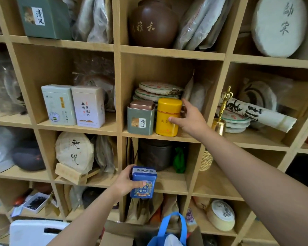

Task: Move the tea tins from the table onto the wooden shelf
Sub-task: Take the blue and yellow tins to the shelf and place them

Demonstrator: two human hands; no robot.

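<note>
A wooden shelf (pixel 117 86) of square compartments fills the view. In the middle compartment a yellow tin (pixel 167 114) stands upright beside a grey-green tin (pixel 140 119) with a copper lid. My right hand (pixel 189 118) wraps the yellow tin's right side, thumb on its front. My left hand (pixel 127 181) holds a blue tin (pixel 144 182) upright in front of the compartment below. Two pale tins, a light green one (pixel 59 104) and a white one (pixel 89 107), stand in the compartment to the left.
Wrapped round tea cakes (pixel 156 91) are stacked behind the yellow tin. A brass bell (pixel 220 114) and a rolled scroll (pixel 256 114) occupy the right compartment. A brown jar (pixel 153 23) sits above. A blue bag (pixel 169 233) and a white foam piece (pixel 34 231) lie below.
</note>
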